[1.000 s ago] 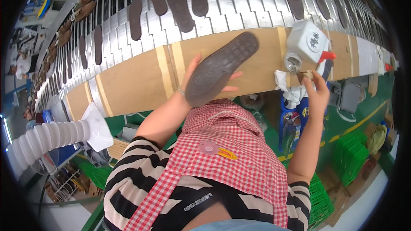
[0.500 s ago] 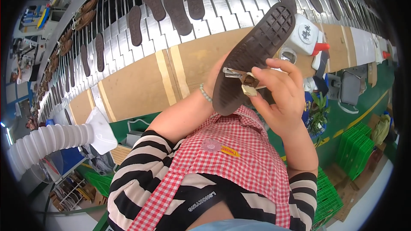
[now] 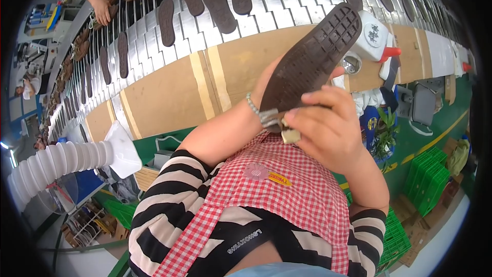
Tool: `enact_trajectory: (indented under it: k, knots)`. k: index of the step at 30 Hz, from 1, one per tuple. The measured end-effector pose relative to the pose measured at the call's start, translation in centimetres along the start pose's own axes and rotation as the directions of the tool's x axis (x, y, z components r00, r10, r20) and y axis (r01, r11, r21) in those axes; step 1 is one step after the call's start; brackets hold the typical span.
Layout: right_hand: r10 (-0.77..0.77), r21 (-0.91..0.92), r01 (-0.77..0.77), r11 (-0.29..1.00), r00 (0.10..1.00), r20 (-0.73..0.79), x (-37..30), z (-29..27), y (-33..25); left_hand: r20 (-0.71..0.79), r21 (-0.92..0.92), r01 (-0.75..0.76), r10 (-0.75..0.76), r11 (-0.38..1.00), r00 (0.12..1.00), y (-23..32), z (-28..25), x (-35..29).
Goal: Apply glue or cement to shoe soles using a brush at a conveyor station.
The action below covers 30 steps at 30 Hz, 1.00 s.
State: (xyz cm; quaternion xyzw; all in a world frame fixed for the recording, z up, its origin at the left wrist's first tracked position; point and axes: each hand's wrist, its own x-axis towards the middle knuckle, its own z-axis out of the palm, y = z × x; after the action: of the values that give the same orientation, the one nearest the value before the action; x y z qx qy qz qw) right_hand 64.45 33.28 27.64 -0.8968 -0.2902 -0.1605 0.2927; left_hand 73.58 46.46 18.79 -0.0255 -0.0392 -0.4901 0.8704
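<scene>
Right hand (image 3: 328, 133): its grip is closed around a small brush (image 3: 279, 123) with a metal ferrule and a pale handle end; the fingers curl over the handle and the ferrule lies against the heel end of a dark brown shoe sole (image 3: 312, 61). Left hand (image 3: 269, 84): mostly hidden behind the sole, its grip closed on the sole from the back, with a fingertip showing past the sole's right edge; a beaded bracelet (image 3: 252, 105) circles the wrist. The sole is held tilted in the air, tread side toward the camera, heel low near the chest and toe high toward the upper right, above a red-and-white checked apron (image 3: 287, 195) worn over a black-and-white striped top (image 3: 169, 200).

Behind the sole, a cardboard-faced table (image 3: 169, 97) edged with tape strips runs across the view. Just beside the sole's toe, on this table, stands a white box-shaped dispenser (image 3: 371, 36) with a red nozzle, and a small round metal tin (image 3: 351, 65) lies below it. Beyond the table, a slatted metal conveyor (image 3: 287, 0) carries further dark soles (image 3: 218, 2), laid flat and apart from one another. At upper left, another person's hand (image 3: 102, 11) rests at the conveyor near brown shoes. A white ribbed duct (image 3: 61, 161) ending in a hood enters from the left. Green crates (image 3: 428, 179) stand on the floor at right.
</scene>
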Motion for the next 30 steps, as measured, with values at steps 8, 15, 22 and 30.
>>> enact_trajectory:
  k: [8,15,22,30]
  knots:
    - [-0.029,-0.006,0.029,1.0,1.0,-0.011,0.1,-0.7,0.6,-0.091,0.003,0.048,-0.047,0.999,0.995,-0.1,-0.3,0.1]
    - [-0.039,-0.051,0.048,0.998,0.988,0.153,-0.5,-2.2,0.2,-0.107,0.093,0.089,-0.079,0.992,0.991,0.3,0.6,0.1]
    - [0.175,-0.159,-0.186,0.97,0.981,-0.08,-1.1,-4.5,-0.7,-0.106,-0.03,0.029,-0.032,0.999,0.994,-0.1,2.4,0.0]
    - [0.522,0.276,-0.501,0.82,0.853,0.0,-2.6,-0.6,-2.5,0.061,0.047,-0.121,0.118,0.992,0.991,0.1,0.2,1.1]
